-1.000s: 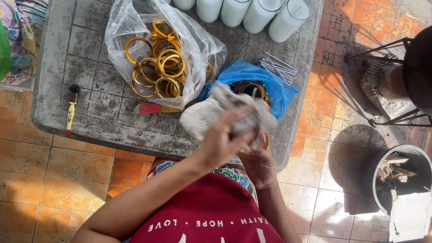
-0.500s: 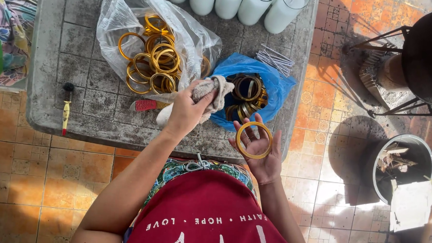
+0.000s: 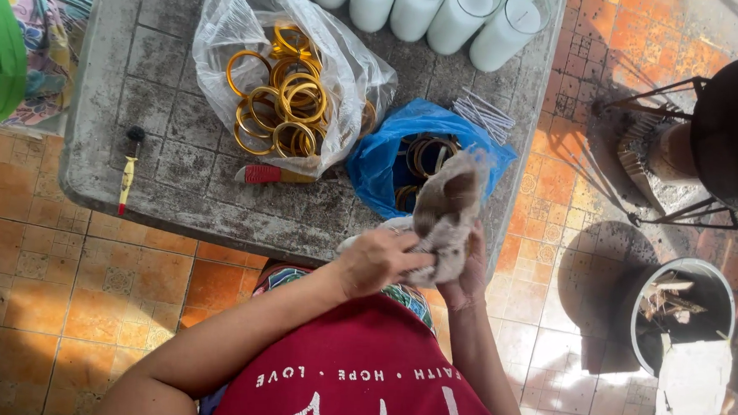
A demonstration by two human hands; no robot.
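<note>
So the grubby grey-white rag (image 3: 445, 223) is bunched up between both hands, right off the near edge of the stone table (image 3: 171, 190). It looks soft and floppy, basically weightless, so you can grab it anywhere, a fistful in the middle works best. Left hand (image 3: 376, 262) is curled shut around the lower part of the cloth, forearm coming in from the lower left. Right hand (image 3: 465, 278) is mostly hidden under the rag, fingers wrapped up into it; can't tell if there's anything inside the cloth.

Going out from the rag: just past it on the table is a blue plastic bag (image 3: 388, 154) with dark rings in it. Left of that, a clear bag (image 3: 227, 27) full of golden bangles (image 3: 286, 104). White cylinders (image 3: 444, 12) line the far edge of the table. A bucket (image 3: 642, 315) sits on the orange tiles, well off to the right of the rag.
</note>
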